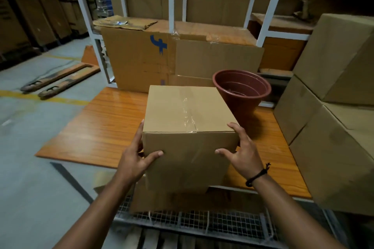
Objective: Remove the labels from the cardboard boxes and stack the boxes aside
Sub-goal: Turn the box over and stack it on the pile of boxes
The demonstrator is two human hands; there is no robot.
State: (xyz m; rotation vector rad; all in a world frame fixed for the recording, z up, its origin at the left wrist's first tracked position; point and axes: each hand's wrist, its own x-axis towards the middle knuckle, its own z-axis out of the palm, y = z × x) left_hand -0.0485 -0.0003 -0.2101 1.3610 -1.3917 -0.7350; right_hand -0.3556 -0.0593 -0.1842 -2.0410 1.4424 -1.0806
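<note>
Left hand (pixel 135 159): fingers laid straight along the left side of the plain brown cardboard box (pixel 188 127), thumb pressed flat on its near face. Right hand (pixel 240 151): fingers spread, fingertips at the box's right edge, thumb touching the near face. Neither hand curls round anything. I clamp the box between my palms at frame centre, over the near edge of the orange wood-grain tabletop (pixel 101 127). I cannot tell if its base rests on anything.

Clear tape (pixel 189 115) runs across the top. No label shows on the top or near face.

Judgement: turn the box to check the hidden faces before stacking. Keep the palms low and opposite, press evenly, rotate slowly. The smooth card may slip with only flat palms on it.

Hazard: the tilted reddish-brown plastic flower pot (pixel 242 91) sits just beside the box's far right corner. A swing to the right would knock it.

Right of frame: a stack of large brown cardboard boxes (pixel 334 127), the likely stacking place. Behind: flattened cardboard sheet with a blue mark (pixel 141 56) leaning on a white metal rack (pixel 172 6). Bottom: wire mesh (pixel 202 222). Left: grey concrete floor (pixel 30 168), yellow line, pallet-truck forks (pixel 60 79).
</note>
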